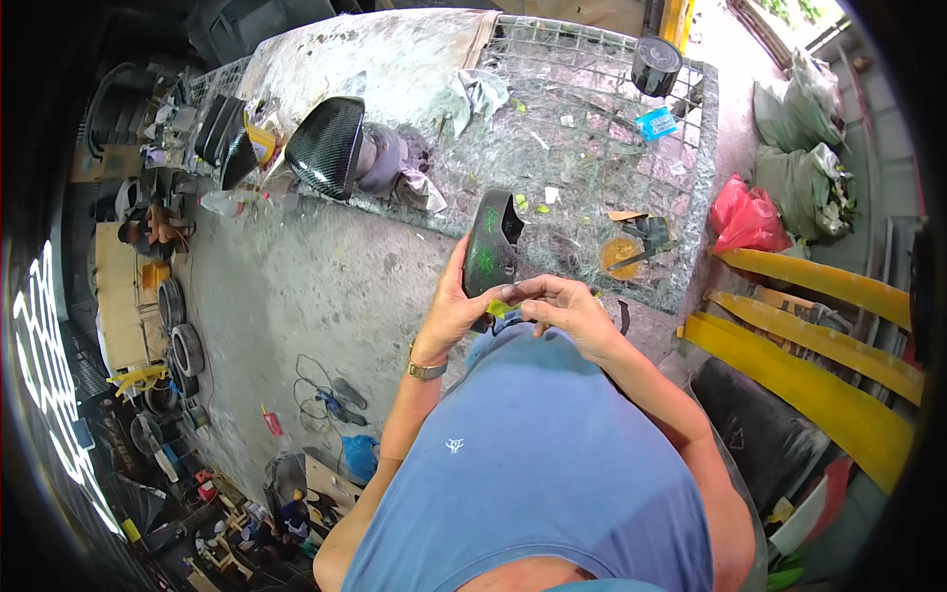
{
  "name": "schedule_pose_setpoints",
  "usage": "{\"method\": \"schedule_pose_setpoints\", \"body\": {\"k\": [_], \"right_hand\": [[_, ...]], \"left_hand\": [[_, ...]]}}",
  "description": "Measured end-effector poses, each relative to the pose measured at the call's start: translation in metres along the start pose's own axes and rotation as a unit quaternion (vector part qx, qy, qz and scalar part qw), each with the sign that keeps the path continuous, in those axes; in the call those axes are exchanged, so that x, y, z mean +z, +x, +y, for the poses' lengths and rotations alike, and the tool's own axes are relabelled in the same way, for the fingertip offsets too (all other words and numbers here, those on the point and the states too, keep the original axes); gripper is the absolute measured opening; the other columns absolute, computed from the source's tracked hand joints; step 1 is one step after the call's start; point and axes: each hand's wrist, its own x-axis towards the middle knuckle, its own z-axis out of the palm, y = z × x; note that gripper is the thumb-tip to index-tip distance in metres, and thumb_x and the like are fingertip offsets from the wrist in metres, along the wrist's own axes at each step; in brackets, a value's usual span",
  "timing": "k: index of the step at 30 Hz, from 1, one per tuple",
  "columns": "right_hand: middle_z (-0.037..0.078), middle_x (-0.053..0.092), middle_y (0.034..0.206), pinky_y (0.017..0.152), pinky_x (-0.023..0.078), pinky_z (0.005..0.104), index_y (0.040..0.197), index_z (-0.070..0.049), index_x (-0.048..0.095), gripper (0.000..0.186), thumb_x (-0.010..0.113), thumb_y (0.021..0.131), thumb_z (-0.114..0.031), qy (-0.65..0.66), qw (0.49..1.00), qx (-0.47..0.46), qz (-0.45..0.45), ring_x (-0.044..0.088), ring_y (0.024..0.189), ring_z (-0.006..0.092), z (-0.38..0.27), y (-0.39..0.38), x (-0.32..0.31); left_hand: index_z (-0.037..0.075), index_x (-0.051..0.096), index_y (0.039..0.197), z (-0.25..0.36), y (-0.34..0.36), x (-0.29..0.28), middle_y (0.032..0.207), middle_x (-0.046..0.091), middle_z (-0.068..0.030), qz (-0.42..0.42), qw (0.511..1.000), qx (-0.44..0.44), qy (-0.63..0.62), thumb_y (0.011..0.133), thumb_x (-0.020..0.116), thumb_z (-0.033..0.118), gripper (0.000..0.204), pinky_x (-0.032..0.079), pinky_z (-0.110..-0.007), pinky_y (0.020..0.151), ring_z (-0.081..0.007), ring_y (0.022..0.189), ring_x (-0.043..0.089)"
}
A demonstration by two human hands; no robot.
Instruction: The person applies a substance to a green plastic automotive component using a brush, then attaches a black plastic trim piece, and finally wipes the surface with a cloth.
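A dark shell like a car mirror cover (487,247), with green marks on its side, is upright at the near edge of the messy bench. My left hand (456,314) is wrapped round its lower end, thumb toward the middle. My right hand (575,314) meets it there, fingers and thumb pinched together. A small yellow-green piece (500,309) shows by the fingertips; whether it is stuck to the shell or held, I cannot tell. What the right fingers pinch is hidden.
A glossy carbon-weave mirror cover (328,148) sits at the bench's left edge. A round tub of orange paste (619,255) with a spatula stands to the right, a black can (655,67) at the far corner. Yellow panels (789,380) and a red bag (747,217) lie right.
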Motion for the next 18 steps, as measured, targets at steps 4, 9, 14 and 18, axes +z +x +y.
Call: {"method": "schedule_pose_setpoints", "body": {"k": [4,9,14,18], "right_hand": [[0.001,0.063,0.083,0.057,0.046,0.0219,0.093,-0.006,0.062,0.021,0.069,0.089,-0.026,0.055,0.992,0.105,-0.045,0.059,0.068,0.0070,0.010,0.004,0.003],[-0.001,0.061,0.079,0.056,0.045,0.0209,0.086,-0.006,0.063,0.019,0.069,0.089,-0.024,0.081,0.991,0.100,-0.047,0.056,0.067,0.0042,0.021,0.010,0.004],[0.000,0.059,0.077,0.056,0.045,0.0220,0.083,-0.006,0.061,0.018,0.069,0.089,-0.021,0.064,0.994,0.067,-0.062,0.055,0.064,0.0059,0.016,0.000,0.003],[0.001,0.059,0.077,0.057,0.044,0.0234,0.087,-0.006,0.060,0.011,0.064,0.091,-0.015,0.110,0.993,0.050,0.008,0.055,0.064,0.0087,0.004,-0.018,-0.014]], "left_hand": [[0.002,0.029,0.147,-0.005,-0.003,0.002,0.124,0.053,-0.0069,0.013,1.000,0.017,-0.005,0.079,0.074,-0.001,0.082,0.049,-0.026,0.088,-0.0117,0.105,0.055],[0.002,0.030,0.146,-0.014,-0.006,0.003,0.120,0.054,-0.0052,0.013,0.999,0.005,-0.039,0.080,0.074,0.001,0.080,0.049,-0.026,0.085,-0.0104,0.101,0.055],[0.004,0.030,0.146,-0.030,-0.010,0.004,0.112,0.056,-0.0039,0.007,1.000,0.019,0.014,0.085,0.071,0.006,0.074,0.050,-0.024,0.080,-0.0087,0.096,0.056],[0.010,0.032,0.146,-0.017,-0.017,0.007,0.103,0.058,-0.0021,0.028,0.995,-0.075,-0.057,0.093,0.063,0.013,0.061,0.048,-0.020,0.055,-0.0044,0.072,0.056]]}}
